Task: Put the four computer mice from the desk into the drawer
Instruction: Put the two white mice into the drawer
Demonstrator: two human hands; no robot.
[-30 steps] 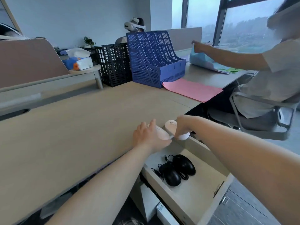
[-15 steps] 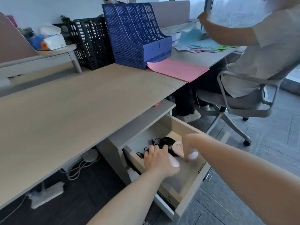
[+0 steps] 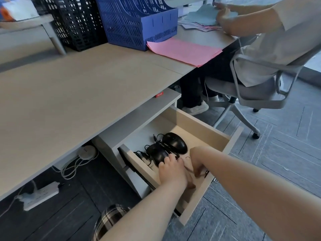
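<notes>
The open drawer [image 3: 199, 126] sticks out from under the light wooden desk [image 3: 69, 101]. Two black wired mice lie side by side in it, one [image 3: 175, 142] further back and one [image 3: 156, 153] nearer the left wall, with tangled cables. Both my hands are down inside the drawer's front part. My left hand [image 3: 172, 171] is cupped palm down just in front of the nearer black mouse. My right hand [image 3: 198, 165] curls downward beside it. The two white mice that they carried are hidden under the hands.
A blue file rack [image 3: 139, 23], a black mesh rack [image 3: 76, 23] and pink paper [image 3: 184, 51] sit at the desk's far side. Another person sits on a grey swivel chair [image 3: 251, 91] right of the drawer. A power strip [image 3: 40, 193] and cables lie on the floor.
Both hands carried a white mouse each from the desk's edge down into the drawer and now rest low near its floor. My view has tilted downward.
</notes>
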